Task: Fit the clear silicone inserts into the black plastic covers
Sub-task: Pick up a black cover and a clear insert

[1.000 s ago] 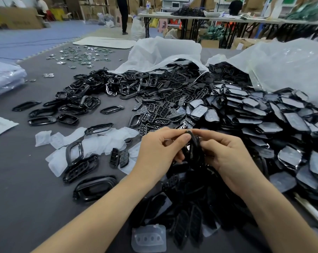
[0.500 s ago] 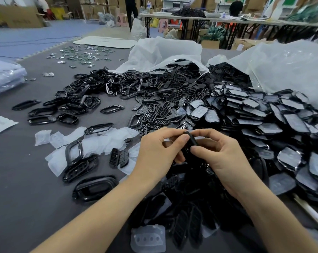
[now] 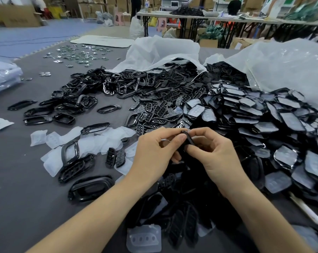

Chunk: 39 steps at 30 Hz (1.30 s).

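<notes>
Grey table [image 3: 26,198] buried in parts; over the last second we've just tipped the black cover [image 3: 188,138] slightly, left hand [image 3: 154,152] and right hand [image 3: 216,156] both pinching it above the pile [image 3: 172,203], insert hidden, probably still being seated

The worktop [image 3: 17,189] is dark grey; across its middle lie black plastic covers [image 3: 154,106], with glossy black frames [image 3: 92,187] toward the left edge. The silicone inserts [image 3: 99,141] are milky — one at the near edge shows a row of four greyer ovals — and fitted covers [image 3: 286,121] toward the right edge have pale grey faces rimmed in black. The plastic bags [image 3: 163,50] at the far side are cloudy white, the emblems [image 3: 81,53] near the far left corner silver.
</notes>
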Tool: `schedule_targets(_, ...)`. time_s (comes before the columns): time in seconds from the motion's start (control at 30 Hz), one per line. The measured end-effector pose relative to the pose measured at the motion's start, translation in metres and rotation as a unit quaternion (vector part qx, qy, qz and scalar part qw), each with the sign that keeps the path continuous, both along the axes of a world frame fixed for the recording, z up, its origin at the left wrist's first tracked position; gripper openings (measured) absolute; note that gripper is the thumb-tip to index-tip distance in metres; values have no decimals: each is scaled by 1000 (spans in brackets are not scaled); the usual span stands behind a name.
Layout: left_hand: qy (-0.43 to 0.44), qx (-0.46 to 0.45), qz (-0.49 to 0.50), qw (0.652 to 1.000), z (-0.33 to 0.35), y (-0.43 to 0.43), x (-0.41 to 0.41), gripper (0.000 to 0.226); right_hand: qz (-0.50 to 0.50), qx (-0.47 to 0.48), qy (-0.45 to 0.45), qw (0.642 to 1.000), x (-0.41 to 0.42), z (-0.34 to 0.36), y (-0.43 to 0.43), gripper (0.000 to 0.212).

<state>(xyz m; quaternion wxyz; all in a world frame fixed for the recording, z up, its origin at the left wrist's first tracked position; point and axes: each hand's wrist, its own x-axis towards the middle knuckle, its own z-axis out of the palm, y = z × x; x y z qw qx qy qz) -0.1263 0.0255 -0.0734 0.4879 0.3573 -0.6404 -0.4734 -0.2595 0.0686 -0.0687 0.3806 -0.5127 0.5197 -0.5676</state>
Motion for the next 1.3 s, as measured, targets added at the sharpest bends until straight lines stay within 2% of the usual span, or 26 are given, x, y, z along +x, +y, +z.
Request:
schedule_targets(0.17, 23, 16, 10, 1000, 0, -1, -1, 15, 12, -3, -60, 998, 0, 1, 2, 25)
schedule_targets(0.3, 84, 110, -39, 990, 1, -3, -2, 9, 6, 18, -135, 991, -1, 3, 1, 15)
schedule_targets(0.37, 105, 136, -62, 983, 2, -3, -2, 9, 10, 22, -166, 986, -2, 6, 1, 21)
schedule_targets(0.5, 155, 185, -78, 967, 2, -5, -2, 10, -8, 28, -161, 987, -4, 8, 1, 35)
schedule_targets(0.63, 190, 237, -104, 947, 2, -6, -2, 3, -13, 48, -215, 975, -6, 9, 0, 30)
schedule_targets(0.7, 206, 251, -110, 940, 2, -6, -3, 10, -4, 51, -235, 971, -6, 8, 0, 29)
schedule_targets(0.83, 247, 267, -101, 926, 4, -7, -1, 17, -1, 46, -238, 970, -5, 9, -1, 31)
schedule_targets(0.93, 261, 283, -107, 917, 5, -8, 0, 18, -1, 54, -235, 970, -7, 8, 0, 22)
schedule_targets(1.13, 277, 289, -127, 908, 6, -7, -1, 14, 11, 67, -299, 952, -5, 6, -2, 16)
schedule_targets(1.23, 310, 316, -153, 884, 7, -5, -1, 8, 20, 77, -302, 950, -6, 8, -2, 10)
schedule_targets(1.3, 337, 334, -160, 865, 7, -6, -1, 14, 31, 82, -274, 958, -8, 10, -1, 10)
